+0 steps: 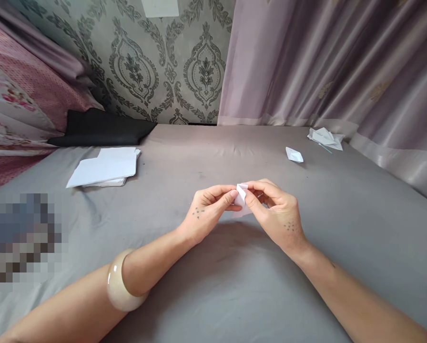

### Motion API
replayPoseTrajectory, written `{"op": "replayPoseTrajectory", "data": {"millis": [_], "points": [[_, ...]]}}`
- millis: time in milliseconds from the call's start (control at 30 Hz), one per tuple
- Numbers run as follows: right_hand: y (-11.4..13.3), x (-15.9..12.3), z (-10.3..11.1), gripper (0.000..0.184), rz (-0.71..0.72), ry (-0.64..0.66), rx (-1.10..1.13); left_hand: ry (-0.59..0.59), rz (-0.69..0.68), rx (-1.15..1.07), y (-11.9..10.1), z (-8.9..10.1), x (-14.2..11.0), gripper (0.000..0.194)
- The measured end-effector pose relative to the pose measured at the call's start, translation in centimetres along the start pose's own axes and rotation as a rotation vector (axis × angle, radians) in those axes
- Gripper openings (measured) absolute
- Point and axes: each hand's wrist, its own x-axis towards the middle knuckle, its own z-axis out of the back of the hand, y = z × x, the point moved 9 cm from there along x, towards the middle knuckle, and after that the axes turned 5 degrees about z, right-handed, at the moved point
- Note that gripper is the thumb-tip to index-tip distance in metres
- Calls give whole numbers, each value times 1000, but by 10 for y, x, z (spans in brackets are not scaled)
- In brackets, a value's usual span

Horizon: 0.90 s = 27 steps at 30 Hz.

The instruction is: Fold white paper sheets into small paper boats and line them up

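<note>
A small folded white paper [241,192] is held up just above the grey sheet [213,286], near the middle of the view. The left hand [207,213] and right hand [279,212] meet at it, the fingers of both clamped on its edges, thumbs toward the viewer. A pale bangle [118,288] circles the left forearm. Beyond the right hand lies a folded paper piece [294,155], and farther off a pile of folded papers [325,137] with a thin greenish strip [325,148] beside it. To the left, a stack of white paper [106,166] lies near a black cloth [102,128]. Behind are patterned wallpaper [170,71] and a mauve curtain [288,62]; pink floral fabric [16,95] hangs at left.
</note>
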Motion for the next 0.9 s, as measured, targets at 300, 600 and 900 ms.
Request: {"op": "replayPoseTrajectory", "data": {"millis": [300, 600, 900], "points": [[4, -1, 0, 5, 3, -17, 17, -8, 15, -87, 2, -1, 0, 22], [7, -2, 2, 7, 47, -25, -47, -27, 54, -98, 6, 2, 1, 21], [19, 0, 0, 14, 205, 34, -118, -17, 46, -114, 4, 0, -1, 20]]}}
